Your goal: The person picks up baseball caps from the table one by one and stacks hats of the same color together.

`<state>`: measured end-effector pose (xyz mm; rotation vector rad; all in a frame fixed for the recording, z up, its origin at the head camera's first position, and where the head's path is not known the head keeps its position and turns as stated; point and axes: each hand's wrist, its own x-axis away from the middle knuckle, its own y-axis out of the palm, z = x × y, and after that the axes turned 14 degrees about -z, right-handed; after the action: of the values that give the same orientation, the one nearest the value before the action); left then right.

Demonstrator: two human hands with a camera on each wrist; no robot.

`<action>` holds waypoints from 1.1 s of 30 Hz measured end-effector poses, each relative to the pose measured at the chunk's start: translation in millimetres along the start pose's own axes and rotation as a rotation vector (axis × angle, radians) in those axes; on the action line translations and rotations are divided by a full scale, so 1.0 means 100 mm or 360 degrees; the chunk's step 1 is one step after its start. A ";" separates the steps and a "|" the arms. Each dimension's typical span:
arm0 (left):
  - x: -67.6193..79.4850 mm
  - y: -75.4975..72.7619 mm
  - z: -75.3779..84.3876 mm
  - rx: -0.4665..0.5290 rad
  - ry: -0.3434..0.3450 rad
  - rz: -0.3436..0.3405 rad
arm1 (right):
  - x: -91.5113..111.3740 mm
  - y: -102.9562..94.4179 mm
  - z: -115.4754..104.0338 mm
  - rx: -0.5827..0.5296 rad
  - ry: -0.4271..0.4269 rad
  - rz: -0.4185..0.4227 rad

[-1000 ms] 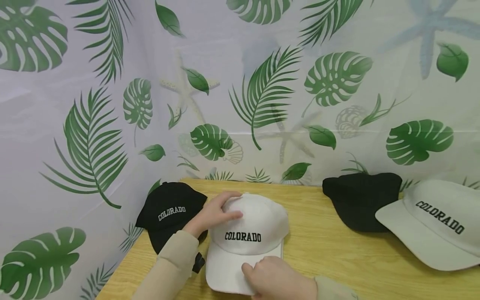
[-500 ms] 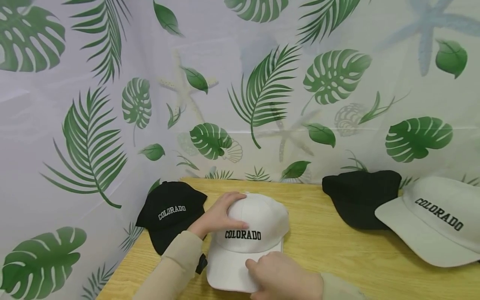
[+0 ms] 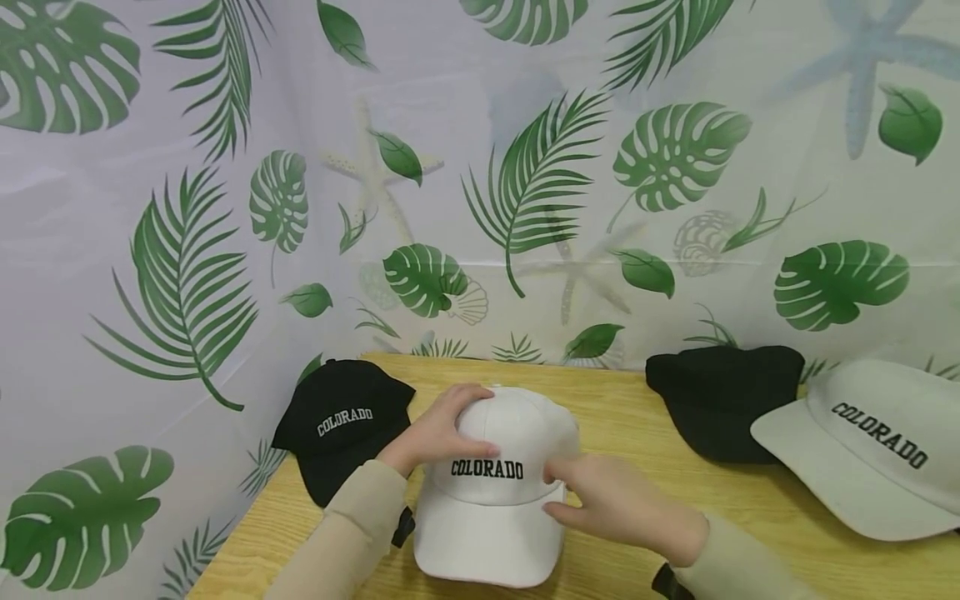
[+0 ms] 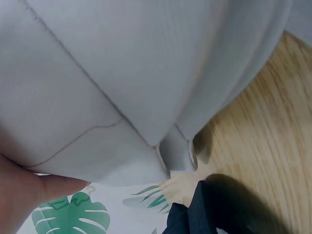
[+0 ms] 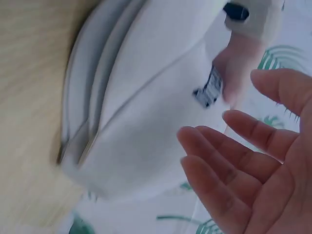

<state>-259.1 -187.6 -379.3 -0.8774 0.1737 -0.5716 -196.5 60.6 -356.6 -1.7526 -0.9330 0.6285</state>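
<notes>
A white baseball cap [image 3: 487,542] with COLORADO across its front sits on the table, brim toward me. In both wrist views layered white brims [image 5: 95,87] show along its edge, so more than one cap seems nested there. My left hand [image 3: 438,433] holds the crown from the left, thumb on the front above the lettering, fingers over the top. At the cap's right side is my right hand [image 3: 611,500], its fingers spread and loosely bent. In the right wrist view that palm [image 5: 273,204] holds nothing; the fingertips lie close to the crown, apparently apart from it.
A black COLORADO cap [image 3: 345,425] lies just left of the white one, behind my left forearm. At the right stand another black cap [image 3: 731,408] and an off-white COLORADO cap [image 3: 862,467], overlapping. A leaf-print cloth [image 3: 570,200] hangs behind the wooden table [image 3: 630,417].
My right hand has let go of the brim, opened its fingers and moved up and right to the crown's side. My left hand slid slightly right on the crown, then stayed.
</notes>
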 end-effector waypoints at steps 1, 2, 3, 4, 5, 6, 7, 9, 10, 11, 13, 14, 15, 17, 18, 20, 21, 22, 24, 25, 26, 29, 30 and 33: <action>0.00 0.00 0.00 0.0007 -0.0002 -0.0001 | 0.02 -0.03 0.05 -0.0004 0.0040 0.0023; -0.01 0.00 0.01 0.0017 0.0000 -0.0003 | 0.04 -0.05 0.11 0.0001 0.0086 0.0047; -0.01 0.00 0.01 0.0026 -0.0003 -0.0006 | 0.07 -0.08 0.16 -0.0012 0.0147 0.0055; -0.02 0.00 0.01 0.0032 -0.0002 -0.0009 | 0.10 -0.10 0.21 -0.0008 0.0204 0.0076; -0.02 0.00 0.01 0.0038 0.0000 -0.0013 | 0.13 -0.13 0.27 -0.0015 0.0269 0.0093; -0.03 0.01 0.01 0.0045 0.0002 -0.0018 | 0.16 -0.16 0.31 -0.0030 0.0346 0.0100; -0.03 0.01 0.01 0.0050 0.0005 -0.0022 | 0.20 -0.19 0.36 -0.0045 0.0403 0.0109; -0.04 0.02 0.01 0.0055 0.0012 -0.0029 | 0.28 -0.24 0.46 -0.0075 0.0503 0.0140; -0.04 0.02 0.02 0.0055 0.0013 -0.0032 | 0.32 -0.26 0.51 -0.0082 0.0549 0.0155; -0.05 0.02 0.02 0.0060 0.0014 -0.0034 | 0.36 -0.29 0.56 -0.0102 0.0588 0.0164; -0.06 0.03 0.03 0.0070 0.0013 -0.0034 | 0.45 -0.33 0.69 -0.0099 0.0622 0.0201; -0.06 0.03 0.03 0.0075 0.0011 -0.0034 | 0.50 -0.35 0.75 -0.0089 0.0643 0.0223; -0.06 0.03 0.03 0.0076 0.0009 -0.0035 | 0.55 -0.37 0.81 -0.0078 0.0665 0.0239; -0.06 0.02 0.04 0.0087 0.0011 -0.0038 | 0.65 -0.40 0.93 -0.0042 0.0692 0.0281; -0.06 0.02 0.05 0.0091 0.0008 -0.0039 | 0.70 -0.41 0.98 -0.0027 0.0709 0.0306; -0.05 0.02 0.05 0.0094 0.0002 -0.0036 | 0.80 -0.43 1.08 -0.0006 0.0747 0.0350; -0.05 0.02 0.05 0.0095 0.0000 -0.0033 | 0.86 -0.44 1.14 -0.0001 0.0770 0.0367; -0.04 0.02 0.05 0.0099 -0.0002 -0.0028 | 0.91 -0.45 1.19 -0.0001 0.0794 0.0378; -0.03 0.02 0.05 0.0101 -0.0010 -0.0019 | 1.02 -0.48 1.29 -0.0026 0.0862 0.0370; -0.03 0.02 0.05 0.0107 -0.0010 -0.0017 | 1.08 -0.49 1.33 -0.0042 0.0893 0.0356; -0.03 0.03 0.04 0.0115 -0.0008 -0.0018 | 1.15 -0.50 1.38 -0.0055 0.0920 0.0339; 0.00 0.03 0.03 0.0136 -0.0019 -0.0022 | 1.34 -0.56 1.48 -0.0047 0.0978 0.0337; 0.01 0.03 0.03 0.0145 -0.0024 -0.0018 | 1.40 -0.58 1.52 -0.0030 0.0995 0.0357; 0.04 0.02 0.03 0.0141 -0.0030 0.0007 | 1.57 -0.60 1.68 0.0032 0.1048 0.0433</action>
<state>-253.6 -187.1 -378.9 -0.7959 0.1322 -0.5629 -255.3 290.9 -358.0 -1.9037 -0.2354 0.1905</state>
